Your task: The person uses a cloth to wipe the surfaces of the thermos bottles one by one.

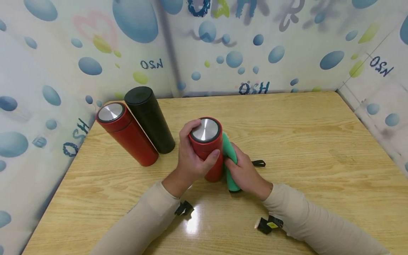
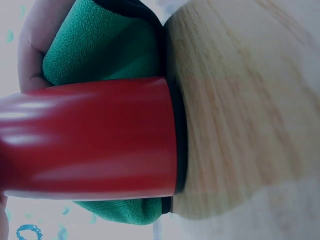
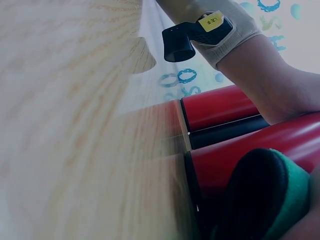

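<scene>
A red thermos flask (image 1: 215, 172) with a shiny silver lid stands upright near the middle of the table. My left hand (image 1: 192, 156) grips it around its upper part, thumb across the front and fingers at the lid's far edge. My right hand (image 1: 246, 174) holds a green cloth (image 1: 232, 182) with dark trim against the flask's right side. In the left wrist view the cloth (image 2: 107, 45) shows on both sides of the red flask (image 2: 100, 140), reaching behind it. In the right wrist view a fold of cloth (image 3: 295, 195) lies beside the flask (image 3: 225, 160).
To the left stand a second red flask (image 1: 130, 136) with a silver lid and a black flask (image 1: 151, 120), close together. A black loop strap (image 1: 259, 163) pokes out beyond my right hand. A patterned wall covering (image 1: 216, 56) rises behind the wooden table (image 1: 302, 124).
</scene>
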The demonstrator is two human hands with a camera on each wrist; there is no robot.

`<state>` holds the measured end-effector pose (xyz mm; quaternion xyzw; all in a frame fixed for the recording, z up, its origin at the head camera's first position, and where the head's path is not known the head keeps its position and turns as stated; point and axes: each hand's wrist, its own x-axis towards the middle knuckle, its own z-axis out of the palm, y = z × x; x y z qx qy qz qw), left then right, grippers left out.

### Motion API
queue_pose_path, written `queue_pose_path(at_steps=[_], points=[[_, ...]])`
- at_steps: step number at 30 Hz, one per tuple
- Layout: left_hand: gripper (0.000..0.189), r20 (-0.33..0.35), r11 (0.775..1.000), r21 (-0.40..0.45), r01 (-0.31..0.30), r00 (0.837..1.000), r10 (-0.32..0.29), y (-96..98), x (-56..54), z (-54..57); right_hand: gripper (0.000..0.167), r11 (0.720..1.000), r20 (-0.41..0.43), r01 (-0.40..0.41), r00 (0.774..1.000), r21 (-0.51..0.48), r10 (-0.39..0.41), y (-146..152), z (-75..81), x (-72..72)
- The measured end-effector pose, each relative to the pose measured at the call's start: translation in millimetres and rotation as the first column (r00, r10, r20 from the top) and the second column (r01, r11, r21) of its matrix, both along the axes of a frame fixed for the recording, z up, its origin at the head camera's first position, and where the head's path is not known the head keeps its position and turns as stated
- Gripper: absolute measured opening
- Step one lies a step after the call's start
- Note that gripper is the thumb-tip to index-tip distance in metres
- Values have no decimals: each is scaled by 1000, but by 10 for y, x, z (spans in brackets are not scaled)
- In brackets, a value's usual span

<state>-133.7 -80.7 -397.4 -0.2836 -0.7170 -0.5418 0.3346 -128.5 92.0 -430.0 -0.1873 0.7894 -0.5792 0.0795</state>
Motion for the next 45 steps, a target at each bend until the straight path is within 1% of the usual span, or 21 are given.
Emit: queue_pose_path(at_steps=[6,11,18,21,25,28,30,32,34,36,38,40,43,45], points=[[74,-1,1000,0,-7,1000,7,-3,-11,3,47,1000,1,-3,1000,-14,3,3,11,4],[75,-8,1000,9,-23,1000,23,-1,-14,-20,42,1000,6,13,1000,-11,-13,7,11,18],[75,-14,1000,10,-11,1000,11,10,-12,-28,37,999,-11,44,999,-24,-45,20,61,50],[75,-10,1000,9,-7,1000,7,8,-9,-36,38,999,-12,36,999,-33,-36,23,69,64],[75,-6,1000,8,-3,1000,3,0,-8,-19,39,999,-13,17,1000,-41,-18,21,80,59],[75,1,1000,10,-7,1000,7,4,-2,-14,39,999,-8,22,1000,-42,-23,19,90,60],[79,27,1000,24,10,1000,-10,19,13,-17,38,998,-8,39,999,-50,-39,19,99,73],[85,89,998,52,46,995,-51,49,31,-15,37,995,-12,60,998,-75,-61,17,112,87],[90,161,993,84,77,983,-90,81,53,-12,38,991,-22,77,997,-113,-80,11,126,98],[93,238,992,101,80,966,-102,106,73,-8,37,985,-28,94,995,-146,-99,4,137,107],[92,288,993,98,65,953,-91,115,91,-3,37,980,-27,112,993,-165,-118,-3,141,116],[89,317,995,81,51,946,-74,106,102,13,36,976,-24,135,990,-174,-141,-7,144,130],[82,329,998,35,44,943,-53,67,93,68,37,966,-19,179,983,-188,-185,-9,152,150],[79,324,1000,-20,20,946,-13,26,82,129,37,960,-25,194,979,-201,-203,-9,163,161]])
